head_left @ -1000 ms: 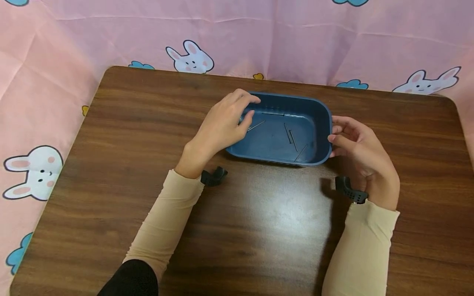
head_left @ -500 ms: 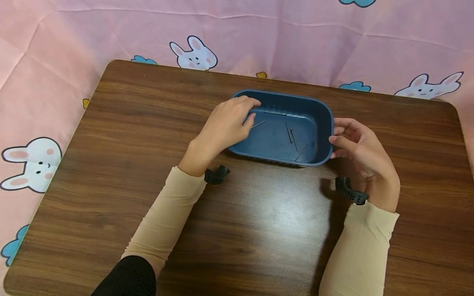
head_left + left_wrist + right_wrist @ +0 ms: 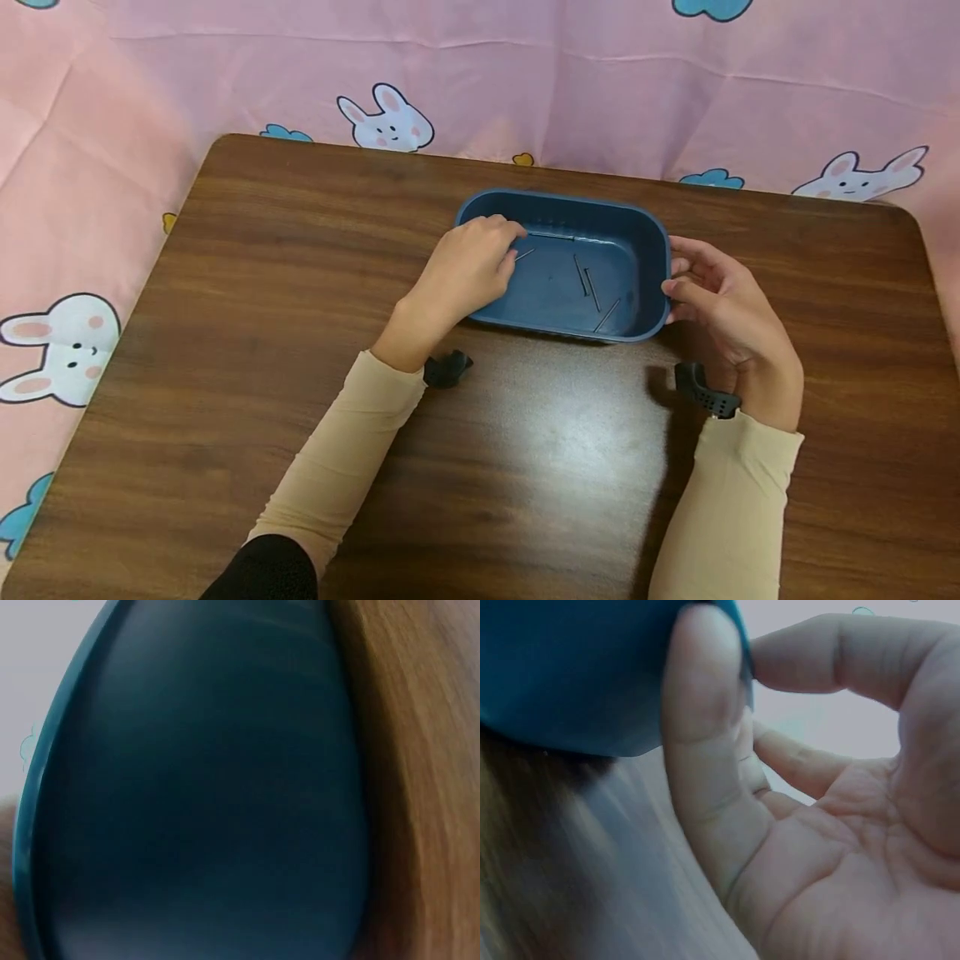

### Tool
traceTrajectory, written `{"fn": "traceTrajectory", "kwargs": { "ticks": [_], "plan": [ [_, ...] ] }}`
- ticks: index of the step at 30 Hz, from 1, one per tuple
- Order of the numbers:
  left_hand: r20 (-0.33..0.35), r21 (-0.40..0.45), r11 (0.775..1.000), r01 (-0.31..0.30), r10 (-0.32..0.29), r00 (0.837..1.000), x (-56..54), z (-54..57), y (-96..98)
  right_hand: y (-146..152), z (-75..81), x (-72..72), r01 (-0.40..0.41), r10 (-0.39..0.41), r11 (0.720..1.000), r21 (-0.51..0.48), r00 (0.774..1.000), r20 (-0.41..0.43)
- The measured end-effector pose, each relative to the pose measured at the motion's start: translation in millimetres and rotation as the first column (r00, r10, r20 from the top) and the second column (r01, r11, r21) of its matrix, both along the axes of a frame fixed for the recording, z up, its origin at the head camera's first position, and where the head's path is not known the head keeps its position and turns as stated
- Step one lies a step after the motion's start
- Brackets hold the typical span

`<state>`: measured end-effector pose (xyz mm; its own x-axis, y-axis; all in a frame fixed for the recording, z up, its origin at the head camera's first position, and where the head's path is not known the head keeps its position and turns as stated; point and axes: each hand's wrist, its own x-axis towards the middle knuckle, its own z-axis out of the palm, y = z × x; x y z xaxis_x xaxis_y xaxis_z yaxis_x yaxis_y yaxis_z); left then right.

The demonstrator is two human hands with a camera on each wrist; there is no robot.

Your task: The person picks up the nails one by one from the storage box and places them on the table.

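A dark blue rectangular plastic bin (image 3: 551,292) stands on the table, with several thin metal nails (image 3: 592,289) scattered on its floor. My left hand (image 3: 468,271) reaches over the bin's left end, fingers bent down inside. Beside its thumb, one nail (image 3: 525,255) shows in part; I cannot tell if the fingers touch it. At the other end my right hand (image 3: 712,292) grips the bin wall, thumb at the rim and fingers against the side. The right wrist view has a finger (image 3: 705,690) against the bin (image 3: 570,682). In the left wrist view, the bin's wall (image 3: 202,787) hides the fingers.
The brown wood-grain table (image 3: 247,350) has its far edge close behind the bin. A pink cloth (image 3: 495,75) with rabbits and clouds hangs beyond it. Black wrist mounts (image 3: 701,392) sit at both wrists.
My left hand has dropped lower into the bin, and its thumb and index finger have come closer together. My right hand keeps its grip. The head view has shifted slightly.
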<state>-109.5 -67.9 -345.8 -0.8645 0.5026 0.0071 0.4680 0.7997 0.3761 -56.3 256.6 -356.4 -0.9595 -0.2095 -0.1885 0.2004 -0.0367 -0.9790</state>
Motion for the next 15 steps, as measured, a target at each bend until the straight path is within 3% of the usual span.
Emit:
{"fn": "traceTrajectory", "kwargs": {
  "ticks": [15],
  "plan": [
    [-0.002,-0.082,0.996,-0.018,0.018,1.0,0.7,-0.6,4.8,-1.6,-2.8,-2.7,-0.001,0.001,0.999,-0.036,1.0,0.002]
  ]
}}
